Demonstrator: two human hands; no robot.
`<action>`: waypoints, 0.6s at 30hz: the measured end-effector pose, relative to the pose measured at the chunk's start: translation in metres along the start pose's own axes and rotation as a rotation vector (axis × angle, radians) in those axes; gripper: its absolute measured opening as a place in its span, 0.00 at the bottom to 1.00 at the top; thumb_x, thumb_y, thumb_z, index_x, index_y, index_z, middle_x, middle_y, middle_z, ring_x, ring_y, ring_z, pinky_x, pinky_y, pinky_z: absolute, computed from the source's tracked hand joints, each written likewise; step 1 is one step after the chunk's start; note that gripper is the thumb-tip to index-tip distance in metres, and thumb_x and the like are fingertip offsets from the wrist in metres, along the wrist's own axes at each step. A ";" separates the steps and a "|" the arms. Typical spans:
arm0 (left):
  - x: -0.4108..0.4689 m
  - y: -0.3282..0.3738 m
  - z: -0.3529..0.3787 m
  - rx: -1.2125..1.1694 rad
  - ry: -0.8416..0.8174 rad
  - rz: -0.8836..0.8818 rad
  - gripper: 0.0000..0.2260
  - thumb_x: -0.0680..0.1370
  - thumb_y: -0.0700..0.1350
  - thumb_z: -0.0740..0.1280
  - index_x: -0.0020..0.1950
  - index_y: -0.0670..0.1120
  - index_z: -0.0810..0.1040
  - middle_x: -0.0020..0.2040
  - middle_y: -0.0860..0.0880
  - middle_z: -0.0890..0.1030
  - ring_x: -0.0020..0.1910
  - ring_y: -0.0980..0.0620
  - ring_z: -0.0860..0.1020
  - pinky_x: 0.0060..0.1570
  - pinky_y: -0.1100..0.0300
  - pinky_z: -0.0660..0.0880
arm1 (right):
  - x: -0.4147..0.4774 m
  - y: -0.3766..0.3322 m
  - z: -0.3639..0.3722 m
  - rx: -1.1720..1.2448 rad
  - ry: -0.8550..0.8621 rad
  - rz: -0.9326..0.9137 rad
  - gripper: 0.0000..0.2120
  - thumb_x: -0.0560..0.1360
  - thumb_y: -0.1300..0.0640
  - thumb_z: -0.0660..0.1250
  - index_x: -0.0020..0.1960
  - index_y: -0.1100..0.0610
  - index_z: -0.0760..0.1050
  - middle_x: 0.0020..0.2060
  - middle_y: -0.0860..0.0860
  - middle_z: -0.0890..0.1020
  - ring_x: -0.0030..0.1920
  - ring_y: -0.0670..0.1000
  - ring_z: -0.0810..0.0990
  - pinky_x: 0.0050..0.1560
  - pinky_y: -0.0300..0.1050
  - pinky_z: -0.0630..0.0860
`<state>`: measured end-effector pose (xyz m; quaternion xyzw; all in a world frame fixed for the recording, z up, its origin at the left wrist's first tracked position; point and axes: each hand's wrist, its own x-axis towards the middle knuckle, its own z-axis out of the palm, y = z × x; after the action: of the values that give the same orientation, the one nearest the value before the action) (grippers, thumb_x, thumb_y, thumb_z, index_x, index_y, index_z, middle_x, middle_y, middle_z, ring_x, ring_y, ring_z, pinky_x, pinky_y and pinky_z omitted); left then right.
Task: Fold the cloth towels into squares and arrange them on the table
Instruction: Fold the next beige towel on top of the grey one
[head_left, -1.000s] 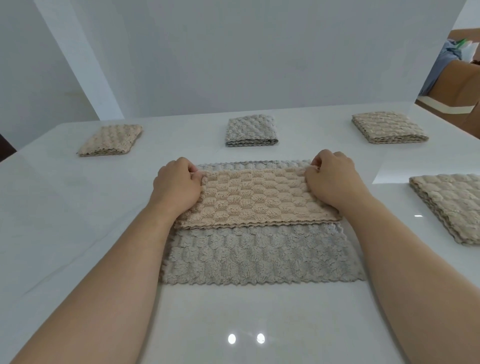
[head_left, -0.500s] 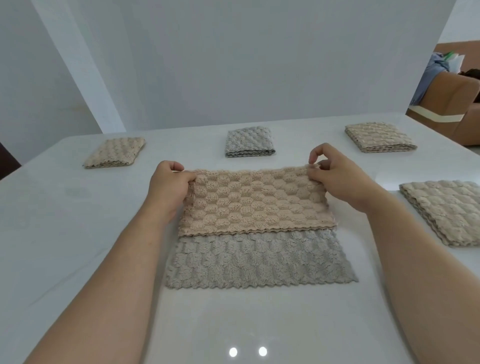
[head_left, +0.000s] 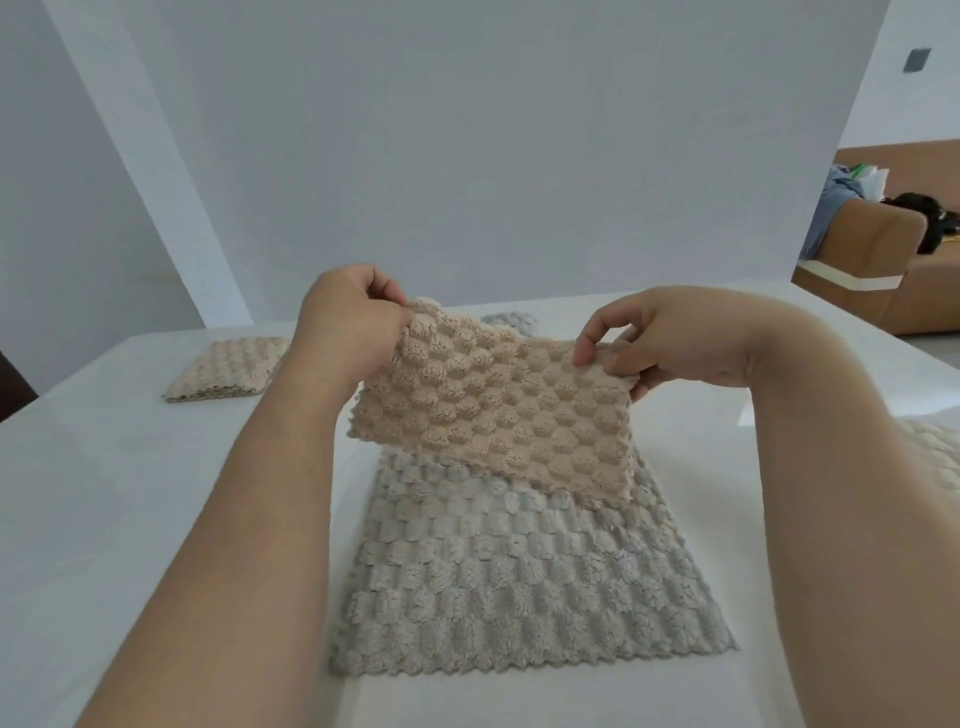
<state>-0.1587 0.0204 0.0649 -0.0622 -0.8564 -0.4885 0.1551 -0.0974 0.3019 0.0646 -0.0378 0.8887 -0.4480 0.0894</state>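
Observation:
A beige bubble-textured towel (head_left: 493, 410), folded to a strip, hangs in the air above the table. My left hand (head_left: 348, 327) pinches its upper left corner and my right hand (head_left: 654, 343) pinches its upper right corner. The towel tilts, left side higher, and its lower edge brushes a grey towel (head_left: 514, 582) that lies spread flat on the white table (head_left: 130, 493) under it.
A folded beige towel (head_left: 228, 366) lies at the far left. A folded grey towel (head_left: 511, 325) peeks out behind the lifted one. Another beige towel (head_left: 940, 457) shows at the right edge. A brown sofa (head_left: 883, 270) stands beyond the table's right side.
Both hands lifted the beige towel off the grey one and brought it up and closer together. The head camera tilted up, so the far towels sit lower or hidden.

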 end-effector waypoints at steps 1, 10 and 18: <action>0.002 0.002 0.000 0.011 0.002 0.005 0.10 0.75 0.34 0.69 0.38 0.48 0.77 0.38 0.50 0.79 0.33 0.51 0.74 0.30 0.60 0.71 | 0.002 -0.003 0.001 -0.012 0.009 0.001 0.13 0.78 0.69 0.67 0.48 0.55 0.86 0.35 0.48 0.80 0.37 0.48 0.78 0.47 0.45 0.83; 0.006 -0.003 -0.001 -0.001 -0.131 -0.011 0.10 0.74 0.32 0.69 0.39 0.47 0.81 0.37 0.48 0.82 0.35 0.48 0.75 0.38 0.54 0.74 | 0.009 -0.030 0.003 -0.136 -0.033 -0.128 0.11 0.77 0.65 0.72 0.50 0.51 0.87 0.34 0.52 0.82 0.40 0.52 0.86 0.53 0.49 0.84; -0.005 0.011 0.003 0.004 -0.188 0.039 0.14 0.75 0.34 0.69 0.38 0.53 0.87 0.40 0.55 0.86 0.41 0.54 0.82 0.53 0.47 0.82 | 0.011 -0.036 0.011 -0.320 -0.262 -0.189 0.22 0.77 0.70 0.69 0.63 0.48 0.80 0.51 0.47 0.87 0.54 0.46 0.86 0.63 0.54 0.78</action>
<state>-0.1519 0.0286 0.0708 -0.1242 -0.8668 -0.4756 0.0836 -0.1060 0.2697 0.0860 -0.1925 0.9217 -0.2990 0.1548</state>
